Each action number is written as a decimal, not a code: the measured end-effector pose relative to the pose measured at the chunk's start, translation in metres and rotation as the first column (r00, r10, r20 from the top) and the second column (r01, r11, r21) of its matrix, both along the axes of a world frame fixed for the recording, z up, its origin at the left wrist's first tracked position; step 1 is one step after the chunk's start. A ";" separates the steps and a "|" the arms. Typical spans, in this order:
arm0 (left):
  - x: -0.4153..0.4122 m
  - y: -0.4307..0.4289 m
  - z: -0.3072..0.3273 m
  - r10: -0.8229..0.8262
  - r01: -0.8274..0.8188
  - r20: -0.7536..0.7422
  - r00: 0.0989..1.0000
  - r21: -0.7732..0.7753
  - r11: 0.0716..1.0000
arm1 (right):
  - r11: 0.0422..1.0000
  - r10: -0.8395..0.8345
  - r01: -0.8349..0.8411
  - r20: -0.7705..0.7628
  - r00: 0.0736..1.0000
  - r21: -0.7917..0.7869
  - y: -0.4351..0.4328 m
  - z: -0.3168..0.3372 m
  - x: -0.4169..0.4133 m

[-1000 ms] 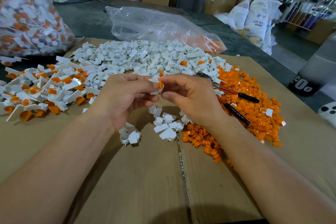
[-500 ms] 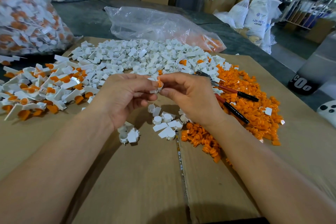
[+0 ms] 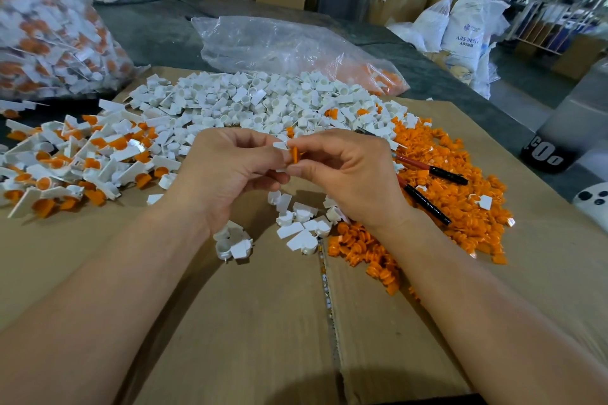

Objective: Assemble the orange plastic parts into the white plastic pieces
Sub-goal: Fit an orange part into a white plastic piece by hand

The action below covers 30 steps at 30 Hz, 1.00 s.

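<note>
Little moved: orange part [image 3: 295, 154] edge-on against white piece [image 3: 280, 145].

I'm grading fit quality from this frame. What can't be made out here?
Head view, white piece: mostly covered by fingers of the left hand.
Head view, orange part: only an edge shows; the right hand hides the rest, so seating cannot be judged.
Head view, black-handled tool: its middle lies behind the right hand.
Head view, bag of assembled pieces: cut off by the left edge.
</note>
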<state>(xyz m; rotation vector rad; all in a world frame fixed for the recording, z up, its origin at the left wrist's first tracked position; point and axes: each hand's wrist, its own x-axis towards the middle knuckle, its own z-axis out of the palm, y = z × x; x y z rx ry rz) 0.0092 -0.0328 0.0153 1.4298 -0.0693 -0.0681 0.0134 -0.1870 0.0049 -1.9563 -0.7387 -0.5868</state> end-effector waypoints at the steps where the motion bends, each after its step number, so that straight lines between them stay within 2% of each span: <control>1: 0.000 0.000 0.000 0.002 -0.002 0.012 1.000 0.001 1.000 | 1.000 -0.002 0.003 0.019 1.000 -0.013 -0.001 0.000 0.000; 10: -0.001 0.000 -0.002 0.008 -0.007 0.039 0.999 -0.010 1.000 | 0.995 -0.024 0.034 0.107 0.994 -0.093 -0.001 0.002 0.000; 13: -0.001 0.001 -0.002 0.009 -0.009 0.064 0.998 -0.009 1.000 | 0.998 -0.021 0.026 0.064 0.998 -0.065 0.000 0.001 -0.001; 18: -0.001 0.002 -0.002 0.003 0.002 0.113 0.994 -0.048 0.999 | 0.998 -0.005 0.011 -0.087 0.996 0.069 0.001 -0.003 0.000; 30: -0.001 0.002 -0.002 -0.030 0.035 0.145 0.989 -0.031 0.999 | 0.989 0.104 -0.091 -0.109 0.989 0.119 -0.001 -0.001 -0.002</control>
